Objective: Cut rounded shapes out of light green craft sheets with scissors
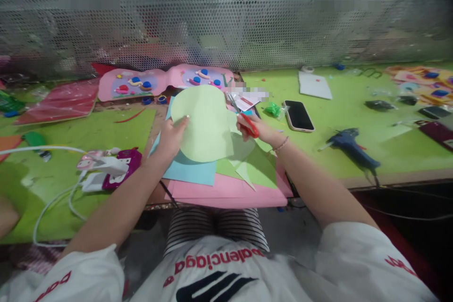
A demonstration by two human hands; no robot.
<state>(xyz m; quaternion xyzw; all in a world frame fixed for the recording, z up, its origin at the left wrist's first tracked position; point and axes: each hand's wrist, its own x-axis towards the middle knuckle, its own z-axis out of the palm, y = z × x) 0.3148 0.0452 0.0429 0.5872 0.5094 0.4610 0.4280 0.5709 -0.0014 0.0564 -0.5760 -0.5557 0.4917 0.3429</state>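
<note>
A pale green paper sheet (205, 122) with rounded, wavy edges is gripped at its left side by my left hand (174, 134), thumb on top. My right hand (255, 128) is closed round the red handles of a pair of scissors (250, 126). The scissor blades point up and away, beside the right edge of the sheet; whether they touch it I cannot tell. Under the sheet lie blue paper (193, 171), green paper (264, 167) and pink paper (226, 191). A pointed pale green scrap (245, 174) rests on the green paper.
Beyond the papers lies a pink shaped panel (166, 80) with small coloured pieces. A phone (299, 115) and a blue glue gun (354, 148) are to the right. On the left sits a purple power strip (123, 167) with plugs and white cables. A perforated metal screen (212, 23) stands behind.
</note>
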